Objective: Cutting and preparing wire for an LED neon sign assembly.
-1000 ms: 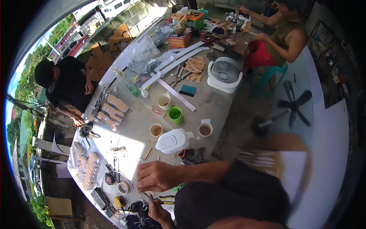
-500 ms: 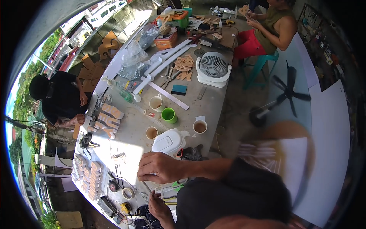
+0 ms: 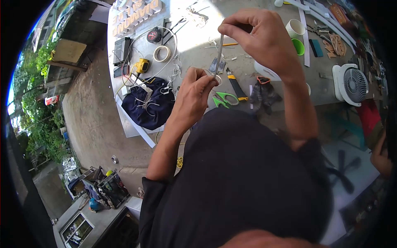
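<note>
A thin grey wire-like strand [image 3: 219,53] runs upright between my hands, looking doubled along part of its length. My left hand [image 3: 192,97] pinches its lower end. Above and to the right, my right hand [image 3: 262,39] has the upper end between thumb and fingertips. Just beyond my body, green-handled scissors [image 3: 225,99] and a black-and-yellow utility knife [image 3: 236,86] lie on the table under the strand. A dark glove-like cloth [image 3: 264,96] with an orange cuff is below my right wrist.
On the table [image 3: 192,45] are a tape roll [image 3: 161,53], a tape measure [image 3: 154,35], a yellow tool [image 3: 142,65], loose cables and a dark cloth bundle [image 3: 149,101]. Raised letters [image 3: 142,16] stand at the far left. A green cup [image 3: 297,46] and white fan [image 3: 350,84] are at right.
My view has swung left and down, showing more floor. Both hands, closed on the strand before, now hold it more upright, and the strand shows more fully.
</note>
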The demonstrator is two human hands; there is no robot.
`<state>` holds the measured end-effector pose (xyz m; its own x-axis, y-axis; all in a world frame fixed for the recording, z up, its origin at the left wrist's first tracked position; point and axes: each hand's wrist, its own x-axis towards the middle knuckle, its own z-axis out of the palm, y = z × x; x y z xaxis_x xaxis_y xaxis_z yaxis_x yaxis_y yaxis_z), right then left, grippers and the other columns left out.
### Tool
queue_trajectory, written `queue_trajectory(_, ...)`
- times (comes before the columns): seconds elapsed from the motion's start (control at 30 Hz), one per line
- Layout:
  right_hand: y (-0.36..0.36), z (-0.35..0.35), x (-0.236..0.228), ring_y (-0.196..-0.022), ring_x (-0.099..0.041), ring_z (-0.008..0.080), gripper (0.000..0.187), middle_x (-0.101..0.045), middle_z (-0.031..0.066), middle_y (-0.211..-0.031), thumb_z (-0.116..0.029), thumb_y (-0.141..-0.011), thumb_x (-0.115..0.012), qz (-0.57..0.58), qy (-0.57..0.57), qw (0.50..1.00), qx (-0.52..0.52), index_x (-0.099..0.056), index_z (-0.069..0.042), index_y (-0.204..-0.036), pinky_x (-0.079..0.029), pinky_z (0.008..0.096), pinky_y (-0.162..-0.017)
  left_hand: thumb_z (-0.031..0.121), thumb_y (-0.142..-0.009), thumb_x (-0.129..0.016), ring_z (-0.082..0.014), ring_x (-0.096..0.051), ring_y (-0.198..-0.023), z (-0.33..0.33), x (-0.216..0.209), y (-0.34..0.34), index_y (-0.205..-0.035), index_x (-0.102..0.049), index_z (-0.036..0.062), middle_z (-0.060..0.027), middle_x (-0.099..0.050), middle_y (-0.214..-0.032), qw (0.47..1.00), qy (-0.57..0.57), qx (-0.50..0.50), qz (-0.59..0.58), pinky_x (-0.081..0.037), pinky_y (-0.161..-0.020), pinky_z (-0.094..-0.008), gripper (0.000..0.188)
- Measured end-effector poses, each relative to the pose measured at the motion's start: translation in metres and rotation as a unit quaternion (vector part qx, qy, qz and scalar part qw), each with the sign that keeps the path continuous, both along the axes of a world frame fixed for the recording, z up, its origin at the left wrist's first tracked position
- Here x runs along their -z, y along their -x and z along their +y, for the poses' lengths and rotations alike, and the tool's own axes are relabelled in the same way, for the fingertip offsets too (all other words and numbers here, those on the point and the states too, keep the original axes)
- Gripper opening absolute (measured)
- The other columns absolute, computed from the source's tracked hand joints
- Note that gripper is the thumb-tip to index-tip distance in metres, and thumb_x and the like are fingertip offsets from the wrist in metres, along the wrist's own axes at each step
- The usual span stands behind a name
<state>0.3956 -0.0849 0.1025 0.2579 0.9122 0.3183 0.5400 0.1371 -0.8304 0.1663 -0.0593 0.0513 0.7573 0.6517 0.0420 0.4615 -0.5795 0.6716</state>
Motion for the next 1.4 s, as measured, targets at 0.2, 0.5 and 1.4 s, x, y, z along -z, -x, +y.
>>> queue_trajectory(0.2, 0.016, 0.021, -0.013, -0.063, -0.061, 0.0096, 0.019, -0.072, 0.0082, -0.075, -0.017, -0.09, -0.074, -0.049, -0.008, 0.999, -0.013, -0.076, 0.002, -0.093, -0.048, 0.0275, -0.059, 0.007, -0.096, -0.064, -0.0325, -0.061, -0.086, 0.014, -0.004, 0.014, -0.102, -0.069, -0.0022, -0.0159, -0.06, -0.096, 0.999, -0.017, -0.021, -0.02, -0.049, -0.077, -0.0393, 0.012)
queue_trajectory(0.5, 0.025, 0.026, -0.026, -0.068, -0.067, 0.0172, 0.015, -0.073, 0.0109, -0.081, -0.012, -0.088, -0.074, -0.048, -0.048, 0.997, -0.039, -0.075, 0.002, -0.091, -0.05, 0.0305, -0.062, 0.0, -0.095, -0.062, -0.0305, -0.064, -0.076, 0.013, 0.006, 0.013, -0.102, -0.067, -0.0029, -0.0167, -0.065, -0.09, 0.995, -0.052, -0.045, -0.072, -0.05, -0.069, -0.0376, 0.009)
queue_trajectory(1.4, 0.125, 0.029, -0.134, -0.08, -0.061, 0.022, 0.015, -0.063, 0.0076, -0.076, -0.017, -0.068, -0.066, -0.183, -0.427, 0.882, -0.076, -0.067, -0.002, -0.065, -0.055, 0.034, -0.069, 0.0, -0.091, -0.064, -0.0351, -0.059, -0.103, 0.015, -0.044, 0.05, -0.112, -0.065, -0.0056, -0.0189, -0.063, -0.105, 0.892, -0.32, -0.224, -0.226, -0.048, -0.087, -0.04, 0.022)
